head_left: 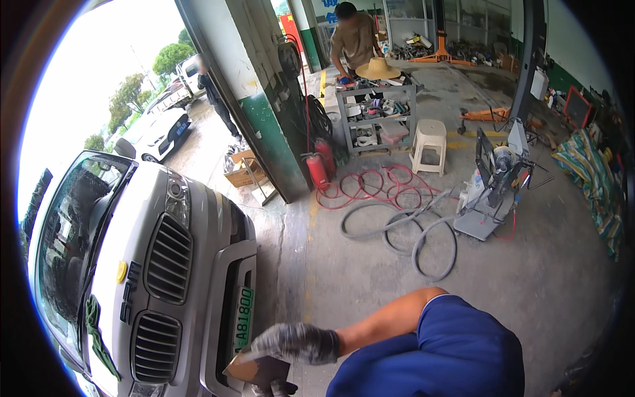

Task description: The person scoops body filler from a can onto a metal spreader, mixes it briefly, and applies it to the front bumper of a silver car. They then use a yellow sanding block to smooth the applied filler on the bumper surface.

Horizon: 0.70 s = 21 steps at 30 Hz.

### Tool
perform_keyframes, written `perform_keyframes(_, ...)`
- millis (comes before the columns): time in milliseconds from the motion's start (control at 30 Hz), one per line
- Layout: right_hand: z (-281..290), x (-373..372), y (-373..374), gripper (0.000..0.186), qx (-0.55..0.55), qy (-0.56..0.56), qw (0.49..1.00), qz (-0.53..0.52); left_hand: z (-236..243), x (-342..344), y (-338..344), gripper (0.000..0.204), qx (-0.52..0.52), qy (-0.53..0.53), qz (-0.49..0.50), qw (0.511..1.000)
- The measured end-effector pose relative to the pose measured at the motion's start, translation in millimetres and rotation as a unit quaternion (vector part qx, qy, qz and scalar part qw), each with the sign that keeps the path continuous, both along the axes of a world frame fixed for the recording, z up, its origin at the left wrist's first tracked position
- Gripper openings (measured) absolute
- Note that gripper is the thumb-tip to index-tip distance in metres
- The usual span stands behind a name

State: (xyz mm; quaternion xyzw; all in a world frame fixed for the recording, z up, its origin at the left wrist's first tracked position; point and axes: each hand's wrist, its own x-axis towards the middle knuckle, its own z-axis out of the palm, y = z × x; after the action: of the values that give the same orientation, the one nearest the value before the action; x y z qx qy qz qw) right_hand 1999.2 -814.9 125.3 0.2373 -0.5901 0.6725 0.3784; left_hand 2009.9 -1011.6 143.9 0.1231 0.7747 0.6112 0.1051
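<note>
My right hand [294,343], in a grey glove, reaches left from a bare forearm and is closed on a flat brown sheet [251,370]. My left hand [278,388], also gloved, shows at the lower edge under the sheet, partly hidden, with fingers bent against it. The sheet is beside the front bumper [228,264] of a silver car [205,205]. On the hood lie a green cloth [99,337] and a small yellow disc [122,271].
A co-worker [350,40] leans at a tool cart [377,119] by a pillar [251,126]; another person [218,99] stands outside. A stool [430,139], fire extinguishers [317,169], red and grey hoses [370,221], and a wheeled machine [483,205] are on the floor.
</note>
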Motion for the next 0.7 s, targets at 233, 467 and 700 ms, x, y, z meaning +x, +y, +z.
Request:
perform_keyframes(233, -6, 11, 56, 0.039, -0.248, -0.288, 0.914, 0.144, -28, -14, 64, 0.018, -0.009, 0.039, -0.122, 0.992)
perform_keyframes(467, 1, 10, 116, 0.037, 0.282, -0.056, 0.890, -0.354, -52, -36, 118, 0.024, 0.080, -0.091, -0.076, 0.990)
perform_keyframes(700, -7, 17, 118, 0.041, 0.330, -0.121, 0.837, -0.419, -60, -102, 187, 0.043, 0.347, -0.377, -0.172, 0.841)
